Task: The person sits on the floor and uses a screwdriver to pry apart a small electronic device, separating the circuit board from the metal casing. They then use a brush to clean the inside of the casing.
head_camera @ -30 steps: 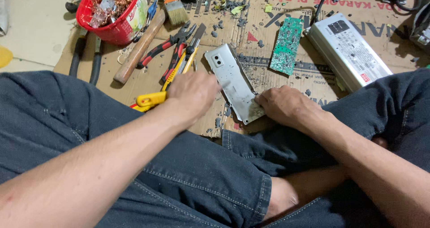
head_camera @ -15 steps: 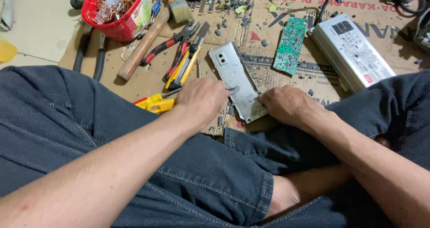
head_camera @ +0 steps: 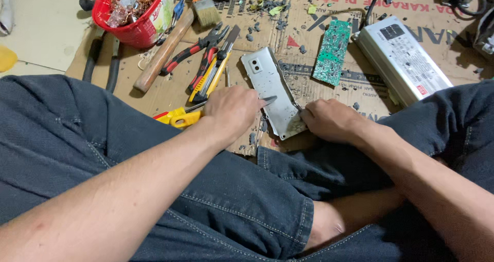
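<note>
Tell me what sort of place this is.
Probably an informal floor workspace for taking apart electronics for scrap. The person sits on flattened cardboard strewn with pliers and a hammer, beside a green circuit board and a red basket of copper wire.

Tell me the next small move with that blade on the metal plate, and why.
Probably keep the right hand pinning the metal plate at its near end and ease the blade in the left hand along the surface: its tip already lies on the plate.
</note>
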